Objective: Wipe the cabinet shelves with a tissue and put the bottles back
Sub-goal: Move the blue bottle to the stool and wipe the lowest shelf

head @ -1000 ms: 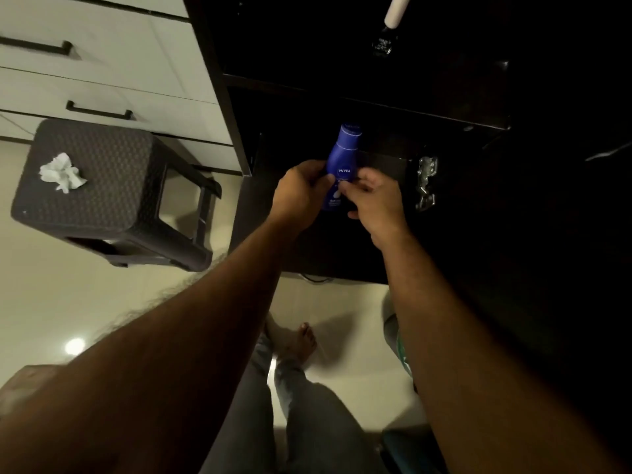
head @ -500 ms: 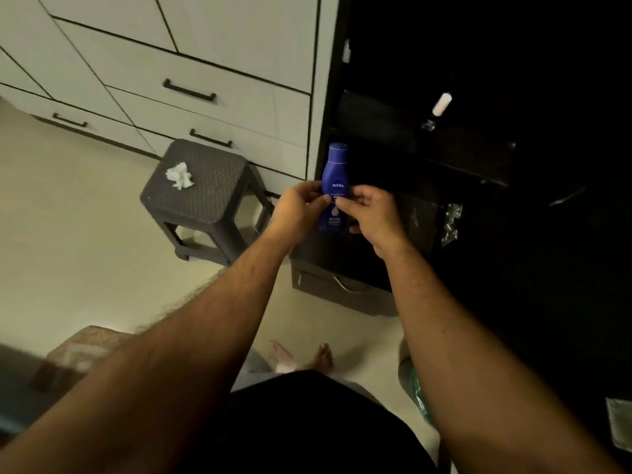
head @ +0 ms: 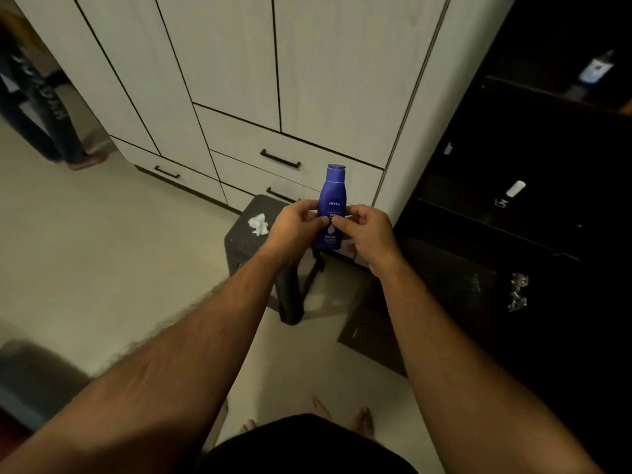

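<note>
A blue lotion bottle [head: 332, 200] stands upright in the air in front of me, cap up. My left hand [head: 294, 227] grips its left side and my right hand [head: 367, 234] grips its right side, thumbs meeting on the label. The open dark cabinet [head: 513, 217] is to the right, its shelves in shadow. A small white-capped bottle [head: 511, 193] lies on a middle shelf, and another bottle [head: 596, 68] stands blurred on the top shelf. A crumpled white tissue [head: 259, 224] lies on the dark stool [head: 246, 234] just left of my hands.
Pale wardrobe doors and drawers [head: 280, 159] with black handles fill the back wall. Another person's legs [head: 51, 114] stand at the far left. A dark low object [head: 30, 378] sits at the lower left on the pale floor. A metal hinge [head: 518, 290] glints inside the cabinet.
The view has pulled back and swung left, away from the cabinet. Both hands have carried the blue bottle up and out, so it now sits in front of the pale drawers.
</note>
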Available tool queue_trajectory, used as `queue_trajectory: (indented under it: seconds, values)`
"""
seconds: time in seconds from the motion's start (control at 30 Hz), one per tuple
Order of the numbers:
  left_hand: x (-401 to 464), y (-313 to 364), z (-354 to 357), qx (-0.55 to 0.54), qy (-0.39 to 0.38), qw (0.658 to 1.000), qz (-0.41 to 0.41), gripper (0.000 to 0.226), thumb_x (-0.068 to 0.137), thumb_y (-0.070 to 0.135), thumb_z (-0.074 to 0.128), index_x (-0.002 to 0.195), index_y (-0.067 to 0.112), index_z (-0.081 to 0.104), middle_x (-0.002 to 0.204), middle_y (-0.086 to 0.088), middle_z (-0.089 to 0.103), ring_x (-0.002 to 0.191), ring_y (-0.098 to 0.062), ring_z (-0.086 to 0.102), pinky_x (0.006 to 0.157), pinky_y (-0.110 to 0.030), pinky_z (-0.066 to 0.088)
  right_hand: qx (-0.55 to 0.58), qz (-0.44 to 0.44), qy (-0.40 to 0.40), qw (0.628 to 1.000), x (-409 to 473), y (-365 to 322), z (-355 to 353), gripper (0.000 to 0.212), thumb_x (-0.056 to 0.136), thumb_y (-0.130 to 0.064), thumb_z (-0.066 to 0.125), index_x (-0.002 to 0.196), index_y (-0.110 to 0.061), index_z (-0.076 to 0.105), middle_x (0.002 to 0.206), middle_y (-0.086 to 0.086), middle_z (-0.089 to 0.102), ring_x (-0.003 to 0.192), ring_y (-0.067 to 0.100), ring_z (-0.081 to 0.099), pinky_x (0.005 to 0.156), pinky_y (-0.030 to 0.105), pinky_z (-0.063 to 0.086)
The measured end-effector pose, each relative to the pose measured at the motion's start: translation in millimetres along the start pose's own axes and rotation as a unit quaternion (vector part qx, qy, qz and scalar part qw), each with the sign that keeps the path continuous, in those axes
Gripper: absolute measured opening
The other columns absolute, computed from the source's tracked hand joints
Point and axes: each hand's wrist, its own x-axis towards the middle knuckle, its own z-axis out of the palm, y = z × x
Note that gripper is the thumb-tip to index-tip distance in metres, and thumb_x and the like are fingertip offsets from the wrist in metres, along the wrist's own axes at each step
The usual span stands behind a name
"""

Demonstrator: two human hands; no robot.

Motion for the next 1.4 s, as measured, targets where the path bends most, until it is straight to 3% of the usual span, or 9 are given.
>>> queue_trajectory:
  seconds: [0.1, 0.23, 0.33, 0.47, 0.63, 0.87, 1.07, 1.17, 1.4]
  values:
    - [-3, -5, -42, 0.006, -0.002, 1.000, 0.009, 0.033, 0.096, 0.017, 0.056, 0.129, 0.015, 0.055, 0.095, 0.006, 0.066, 0.085, 0.000, 0.063, 0.078, -0.022, 0.051, -0.003, -0.013, 0.007, 1.000, -1, -17, 38, 0.032, 0.090, -0.026, 0.067, 0.120, -0.016, 0.060, 0.103, -0.004, 0.067, 0.092, 0.012, 0.066, 0.067, 0.023, 0.053]
    - [-1, -11, -83, 0.002, -0.007, 1.000, 0.018, 0.035, 0.095, 0.016, 0.057, 0.130, 0.012, 0.053, 0.092, 0.007, 0.064, 0.087, -0.004, 0.061, 0.086, -0.030, 0.052, 0.002, -0.024, 0.013, 1.000, 0, -34, 75, 0.030, 0.091, -0.026, 0.066, 0.118, -0.015, 0.059, 0.103, -0.004, 0.066, 0.091, 0.011, 0.067, 0.065, 0.020, 0.053]
    - [6, -18, -101, -0.005, -0.015, 1.000, 0.020, 0.038, 0.096, 0.015, 0.057, 0.133, 0.012, 0.051, 0.097, 0.003, 0.066, 0.089, -0.007, 0.063, 0.081, -0.026, 0.053, 0.010, -0.020, 0.011, 1.000, 3, -39, 93, 0.024, 0.092, -0.025, 0.064, 0.114, -0.018, 0.059, 0.095, -0.011, 0.064, 0.084, 0.006, 0.065, 0.062, 0.016, 0.050]
    - [21, -27, -113, -0.016, -0.021, 1.000, 0.010, 0.041, 0.096, 0.015, 0.055, 0.136, 0.011, 0.048, 0.115, -0.004, 0.064, 0.098, -0.011, 0.061, 0.073, -0.022, 0.051, 0.012, -0.008, 0.011, 1.000, 19, -42, 105, 0.016, 0.093, -0.024, 0.063, 0.107, -0.023, 0.057, 0.092, -0.013, 0.063, 0.084, 0.006, 0.065, 0.067, 0.020, 0.052]
    - [55, -36, -124, -0.011, -0.018, 1.000, 0.000, 0.042, 0.096, 0.019, 0.056, 0.137, 0.012, 0.048, 0.118, -0.004, 0.062, 0.097, -0.010, 0.061, 0.073, -0.021, 0.052, 0.017, 0.002, 0.000, 1.000, 53, -40, 109, 0.019, 0.094, -0.023, 0.061, 0.113, -0.019, 0.061, 0.098, -0.010, 0.066, 0.087, 0.007, 0.067, 0.065, 0.019, 0.051]
    - [100, -39, -141, 0.020, -0.001, 1.000, -0.018, 0.036, 0.095, 0.019, 0.058, 0.130, 0.014, 0.055, 0.097, 0.010, 0.060, 0.087, -0.002, 0.060, 0.070, -0.018, 0.050, 0.035, 0.023, -0.010, 0.999, 98, -39, 119, 0.015, 0.093, -0.018, 0.062, 0.108, -0.022, 0.062, 0.103, -0.001, 0.070, 0.087, 0.013, 0.071, 0.072, 0.032, 0.057]
    - [145, -51, -140, 0.012, -0.028, 0.999, -0.040, 0.036, 0.094, 0.018, 0.059, 0.129, 0.012, 0.056, 0.112, -0.002, 0.064, 0.101, -0.013, 0.062, 0.077, -0.022, 0.052, 0.054, 0.062, 0.022, 0.996, 135, -33, 121, 0.013, 0.092, -0.016, 0.064, 0.101, -0.024, 0.059, 0.099, -0.003, 0.068, 0.087, 0.013, 0.069, 0.065, 0.025, 0.053]
    - [172, -65, -144, 0.008, -0.042, 0.998, -0.049, 0.034, 0.092, 0.018, 0.061, 0.126, 0.012, 0.057, 0.113, -0.003, 0.065, 0.101, -0.013, 0.064, 0.080, -0.024, 0.054, 0.056, 0.088, 0.042, 0.994, 159, -24, 129, 0.018, 0.092, -0.016, 0.064, 0.109, -0.016, 0.059, 0.104, 0.001, 0.069, 0.088, 0.013, 0.068, 0.060, 0.021, 0.049]
    - [246, -95, -173, 0.007, -0.114, 0.989, -0.092, 0.032, 0.090, 0.015, 0.065, 0.121, 0.010, 0.061, 0.101, 0.004, 0.066, 0.090, -0.008, 0.066, 0.069, -0.017, 0.052, 0.068, 0.168, 0.090, 0.979, 219, -9, 167, 0.017, 0.091, -0.018, 0.064, 0.109, -0.018, 0.062, 0.102, 0.000, 0.070, 0.080, 0.011, 0.069, 0.061, 0.025, 0.049]
